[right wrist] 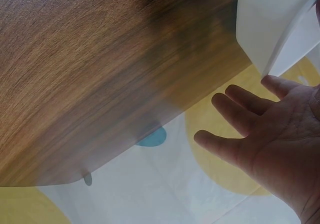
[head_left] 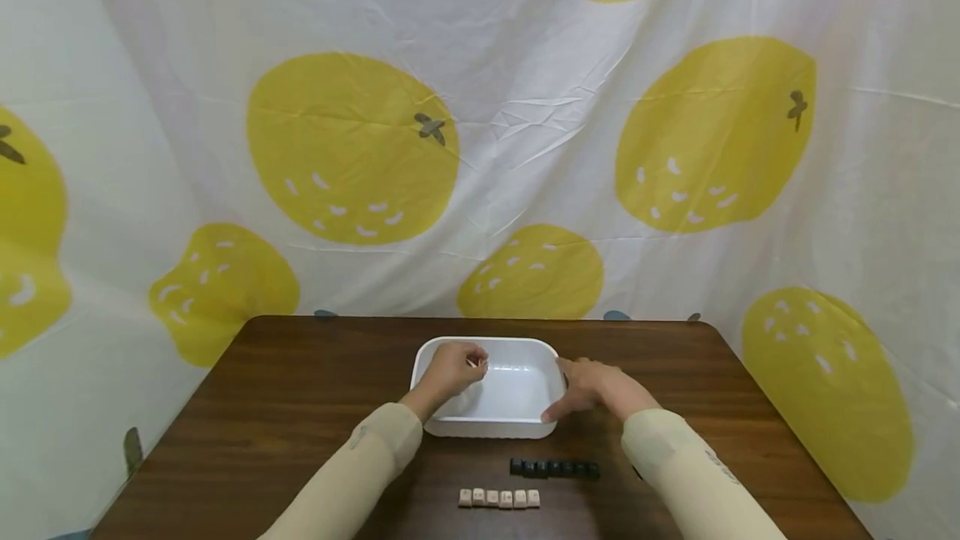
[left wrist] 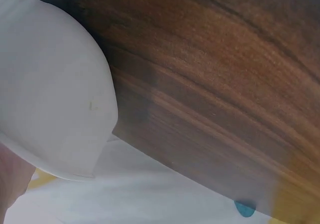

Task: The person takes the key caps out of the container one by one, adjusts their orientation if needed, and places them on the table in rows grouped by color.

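Observation:
A white rectangular basin (head_left: pixel 517 390) stands on the table in the head view. My left hand (head_left: pixel 450 371) reaches over its left side, fingertips and thumb curled together around a small pale thing too blurred to name. The left wrist view shows mostly the outside of the basin (left wrist: pixel 55 84), with a bit of hand at the left edge. My right hand (head_left: pixel 592 386) touches the basin's right rim, thumb toward the front corner. In the right wrist view the right hand (right wrist: pixel 265 129) has spread fingers, one fingertip against the basin's rim.
In front of the basin lie a row of black keycaps (head_left: pixel 555 468) and, closer, a row of beige keycaps (head_left: pixel 499 498). The dark wooden table (head_left: pixel 315 407) ends at a lemon-print curtain (head_left: pixel 517 190) behind.

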The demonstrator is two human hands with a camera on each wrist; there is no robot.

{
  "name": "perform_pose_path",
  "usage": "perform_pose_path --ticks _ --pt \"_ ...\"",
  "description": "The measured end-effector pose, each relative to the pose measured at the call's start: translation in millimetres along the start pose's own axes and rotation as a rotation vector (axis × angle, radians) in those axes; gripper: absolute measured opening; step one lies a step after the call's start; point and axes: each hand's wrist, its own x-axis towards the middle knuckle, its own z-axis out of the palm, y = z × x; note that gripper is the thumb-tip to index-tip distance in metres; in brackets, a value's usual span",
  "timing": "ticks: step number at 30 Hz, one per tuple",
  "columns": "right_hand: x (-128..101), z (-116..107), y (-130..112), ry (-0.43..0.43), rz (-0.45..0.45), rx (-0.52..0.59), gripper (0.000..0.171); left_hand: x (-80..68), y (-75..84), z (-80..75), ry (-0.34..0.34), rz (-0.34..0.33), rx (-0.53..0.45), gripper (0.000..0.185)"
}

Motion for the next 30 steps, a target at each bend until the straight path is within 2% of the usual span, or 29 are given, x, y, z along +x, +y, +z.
perform_pose_path --ticks 3,8,10,17,19,25,30 --pt "-0.8 -0.8 -1.1 0.001 0.001 0.005 0.108 -2.1 -0.8 -1.2 0.014 0.019 -0.055 0.01" --pt "-1.0 -0.7 -1.1 -0.003 0.0 0.012 0.108 -5.6 -7.7 -1.8 0.041 0.091 -0.11 0.019" --pt "-0.8 -0.5 -0.9 -0.004 -0.002 0.011 0.108 -7.5 -7.3 -3.3 0.043 0.088 -0.119 0.022" --pt "0.2 -0.1 -0.4 -0.004 -0.002 0.007 0.108 -14.1 2.9 -9.8 0.03 -0.04 -0.151 0.02" --pt "0.2 -0.2 -0.5 -0.004 -0.001 0.007 0.108 -15.8 4.8 -11.9 0.023 -0.041 -0.138 0.02" --pt "0.0 0.1 -0.7 -0.006 0.001 0.008 0.108 -20.7 6.9 -17.3 -0.016 0.025 -0.08 0.025" --pt "-0.3 0.5 -1.9 -0.007 0.008 0.015 0.107 -23.9 7.8 -20.1 0.002 -0.037 -0.117 0.029"
